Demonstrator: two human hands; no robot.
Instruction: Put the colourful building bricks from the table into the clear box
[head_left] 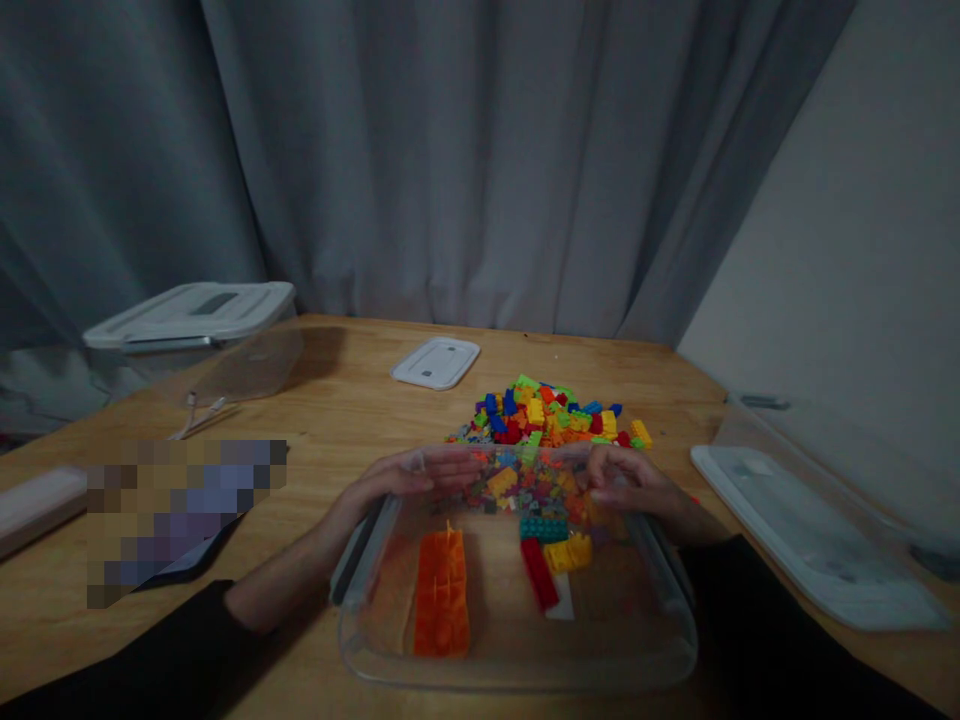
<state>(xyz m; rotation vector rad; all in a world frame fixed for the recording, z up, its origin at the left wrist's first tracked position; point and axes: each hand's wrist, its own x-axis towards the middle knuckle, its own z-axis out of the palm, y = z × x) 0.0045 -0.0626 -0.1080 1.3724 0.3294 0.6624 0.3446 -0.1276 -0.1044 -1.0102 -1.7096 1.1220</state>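
Holding the clear box (517,672) by its far side, just short of the brick pile (555,415) on the counter (337,400), with a straight-fingered left hand (412,474) and a curled right hand (628,482); carrying inside it an orange block (441,595) and three smaller bricks (568,553).

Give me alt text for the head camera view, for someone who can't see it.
A person's left hand and right hand are at the far side of a clear plastic container, with an orange block and smaller bricks showing within its outline. Beyond it, a multicolored brick heap sits on a wooden table.
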